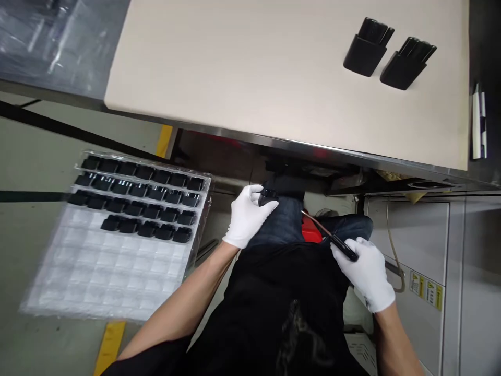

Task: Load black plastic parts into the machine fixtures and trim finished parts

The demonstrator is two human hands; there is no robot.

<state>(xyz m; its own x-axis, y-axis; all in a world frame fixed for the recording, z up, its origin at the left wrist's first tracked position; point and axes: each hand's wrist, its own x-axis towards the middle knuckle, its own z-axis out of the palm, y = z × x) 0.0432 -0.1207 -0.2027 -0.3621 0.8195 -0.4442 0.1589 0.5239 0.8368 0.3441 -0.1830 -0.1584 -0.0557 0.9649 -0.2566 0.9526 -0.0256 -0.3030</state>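
I see left hand (247, 215) grasping a small black part (268, 196) below the table edge (274, 142) | right hand (366, 271) gripping a black-handled tool (340, 244) | tray (117, 271) well apart, left.

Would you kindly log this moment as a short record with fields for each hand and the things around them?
left hand: white glove, closed on a small black part
right hand: white glove, gripping a black-handled tool
tray: clear plastic, left of the person, upper rows filled with black parts
table: beige top, two black holders near its far right
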